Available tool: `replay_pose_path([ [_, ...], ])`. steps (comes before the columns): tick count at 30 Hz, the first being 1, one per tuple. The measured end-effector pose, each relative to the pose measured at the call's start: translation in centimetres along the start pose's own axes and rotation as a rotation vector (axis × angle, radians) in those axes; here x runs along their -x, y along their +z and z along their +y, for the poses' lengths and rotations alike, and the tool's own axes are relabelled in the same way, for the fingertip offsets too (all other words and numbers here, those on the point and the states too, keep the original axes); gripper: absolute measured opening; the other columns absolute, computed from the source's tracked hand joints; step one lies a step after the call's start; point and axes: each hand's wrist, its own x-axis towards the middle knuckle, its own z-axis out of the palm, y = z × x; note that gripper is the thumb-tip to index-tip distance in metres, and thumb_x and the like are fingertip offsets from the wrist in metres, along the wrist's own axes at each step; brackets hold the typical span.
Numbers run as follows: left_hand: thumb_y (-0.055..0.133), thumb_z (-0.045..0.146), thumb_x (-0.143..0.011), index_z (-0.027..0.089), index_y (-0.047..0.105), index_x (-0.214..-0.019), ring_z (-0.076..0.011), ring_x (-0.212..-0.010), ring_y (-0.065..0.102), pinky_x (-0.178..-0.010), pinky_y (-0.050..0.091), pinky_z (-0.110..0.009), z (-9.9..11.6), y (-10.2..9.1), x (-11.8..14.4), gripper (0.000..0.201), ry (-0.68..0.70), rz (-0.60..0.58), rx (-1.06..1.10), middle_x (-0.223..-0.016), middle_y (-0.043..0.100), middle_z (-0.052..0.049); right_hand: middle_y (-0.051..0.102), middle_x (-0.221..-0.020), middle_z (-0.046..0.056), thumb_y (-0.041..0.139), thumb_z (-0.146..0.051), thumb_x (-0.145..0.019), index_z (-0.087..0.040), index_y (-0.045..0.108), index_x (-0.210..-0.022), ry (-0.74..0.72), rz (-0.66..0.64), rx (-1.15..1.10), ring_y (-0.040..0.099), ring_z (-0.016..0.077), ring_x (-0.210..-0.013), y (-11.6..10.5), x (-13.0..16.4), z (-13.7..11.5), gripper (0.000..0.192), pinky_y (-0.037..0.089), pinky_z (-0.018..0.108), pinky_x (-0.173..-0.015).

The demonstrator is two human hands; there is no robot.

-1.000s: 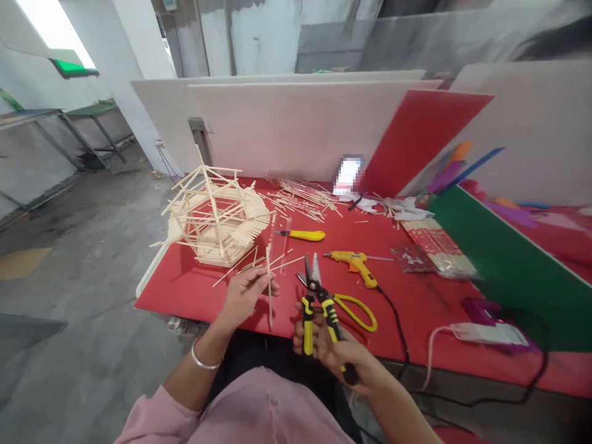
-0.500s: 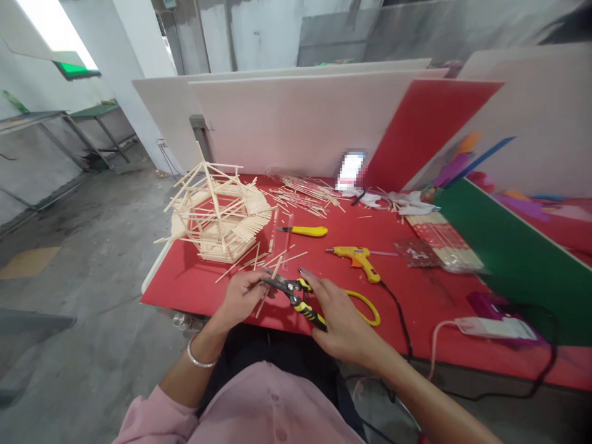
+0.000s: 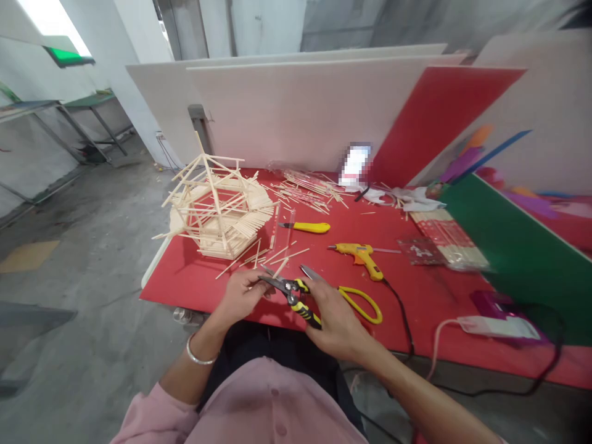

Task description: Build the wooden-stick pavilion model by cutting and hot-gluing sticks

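Observation:
My right hand [image 3: 335, 317] is wrapped around the black and yellow handles of a pair of pliers [image 3: 296, 299]. Their jaws point left toward my left hand [image 3: 243, 296], which is closed in a pinch right at the jaw tips. A short piece of wooden stick [image 3: 280, 267] shows just above the jaws; what my left fingertips grip is largely hidden. Under and beside my right hand lie scissors [image 3: 363, 303] with yellow handles. Beyond my left hand stands a model built of thin wooden sticks [image 3: 217, 213], with a pointed open roof frame.
On the red tabletop [image 3: 185, 283] lie a yellow utility knife [image 3: 311, 227], a corded yellow glue gun [image 3: 363, 254] and loose sticks [image 3: 308, 191]. A lit phone [image 3: 355, 165] leans at the back. Packaged sticks [image 3: 451, 240] and a white power strip [image 3: 502, 327] lie to the right.
The length of stick that hung below the plier jaws no longer shows; a short piece is visible above them. The view has shifted slightly, and more of the scissor blade shows.

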Motion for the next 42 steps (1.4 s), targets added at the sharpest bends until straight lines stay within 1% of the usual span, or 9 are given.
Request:
replay_pose_path([
  [4,0.062,0.022,-0.078,0.019,0.074,-0.08,-0.0177,-0.071,0.064,-0.067,0.05,-0.026,-1.1,0.5,0.5,0.013,0.062,0.095,-0.017,-0.074,0.071,-0.005,0.058,-0.117,0.013,0.055,-0.021,-0.071,-0.017,0.04,-0.129,0.038,0.021,-0.105,0.057,0.0269,-0.105,0.8,-0.2,-0.3,0.06,0.046,0.042,-0.09],
  [8,0.06,0.022,-0.079,0.019,0.072,-0.07,-0.0155,-0.064,0.059,-0.062,0.046,-0.025,-2.0,1.0,0.8,0.015,0.093,0.196,-0.05,-0.066,0.066,-0.003,0.06,-0.115,0.012,0.055,-0.018,-0.068,-0.018,0.042,-0.127,0.081,-0.04,-0.17,0.058,0.0257,-0.103,1.2,-0.3,-0.4,0.061,0.046,0.04,-0.089],
  [13,0.059,0.025,-0.079,0.019,0.066,-0.06,-0.0125,-0.053,0.05,-0.052,0.038,-0.023,-2.2,0.8,0.8,0.021,0.049,0.153,-0.019,-0.055,0.057,-0.001,0.051,-0.133,0.014,0.055,-0.017,-0.066,-0.019,0.034,-0.138,0.042,-0.032,-0.153,0.049,0.0294,-0.122,1.6,-0.4,0.4,0.075,0.04,0.047,-0.101],
  [17,0.062,0.028,-0.078,0.019,0.066,-0.06,-0.0114,-0.049,0.045,-0.049,0.035,-0.022,-2.4,0.5,0.8,0.021,0.013,0.141,0.015,-0.051,0.053,0.0,0.051,-0.133,0.014,0.054,-0.016,-0.064,-0.02,0.035,-0.137,0.017,-0.041,-0.162,0.049,0.0297,-0.122,1.4,-0.5,0.3,0.076,0.039,0.048,-0.101],
  [23,0.061,0.033,-0.081,0.019,0.067,-0.062,-0.0122,-0.051,0.048,-0.053,0.038,-0.023,-1.8,0.6,1.0,0.025,0.001,0.067,0.021,-0.054,0.057,-0.001,0.065,-0.096,0.006,0.051,-0.015,-0.064,-0.019,0.05,-0.113,0.142,-0.017,-0.316,0.061,0.0221,-0.085,1.9,-0.6,-0.3,0.049,0.048,0.033,-0.077],
  [25,0.06,0.036,-0.083,0.019,0.07,-0.065,-0.013,-0.054,0.051,-0.056,0.04,-0.024,-1.5,0.9,0.9,0.026,0.005,0.036,0.014,-0.057,0.059,-0.002,0.063,-0.079,0.001,0.048,-0.014,-0.066,-0.02,0.053,-0.102,0.221,-0.024,-0.369,0.059,0.0174,-0.069,2.2,-0.7,-0.4,0.038,0.046,0.027,-0.063],
  [27,0.061,0.039,-0.082,0.018,0.071,-0.066,-0.013,-0.054,0.051,-0.056,0.04,-0.023,-1.4,1.1,0.7,0.028,-0.005,0.018,0.007,-0.057,0.06,-0.002,0.061,-0.072,-0.002,0.048,-0.013,-0.065,-0.021,0.052,-0.102,0.244,-0.056,-0.386,0.056,0.0155,-0.062,2.1,-0.7,-0.4,0.039,0.043,0.025,-0.058],
  [31,0.064,0.043,-0.078,0.019,0.07,-0.063,-0.013,-0.052,0.052,-0.053,0.041,-0.022,-2.3,1.2,0.3,0.029,-0.054,0.066,-0.008,-0.055,0.06,-0.002,0.066,-0.084,-0.001,0.047,-0.009,-0.061,-0.022,0.049,-0.114,0.266,-0.112,-0.407,0.06,0.0172,-0.07,1.6,-0.5,-0.6,0.054,0.045,0.026,-0.063],
  [42,0.069,0.039,-0.074,0.018,0.075,-0.077,-0.0141,-0.054,0.059,-0.053,0.05,-0.023,-4.1,0.8,-0.2,0.021,-0.129,0.154,0.072,-0.06,0.066,-0.002,0.067,-0.089,0.001,0.047,-0.01,-0.06,-0.023,0.048,-0.115,0.322,-0.124,-0.391,0.062,0.019,-0.076,1.6,-0.9,-0.4,0.057,0.048,0.028,-0.068],
])
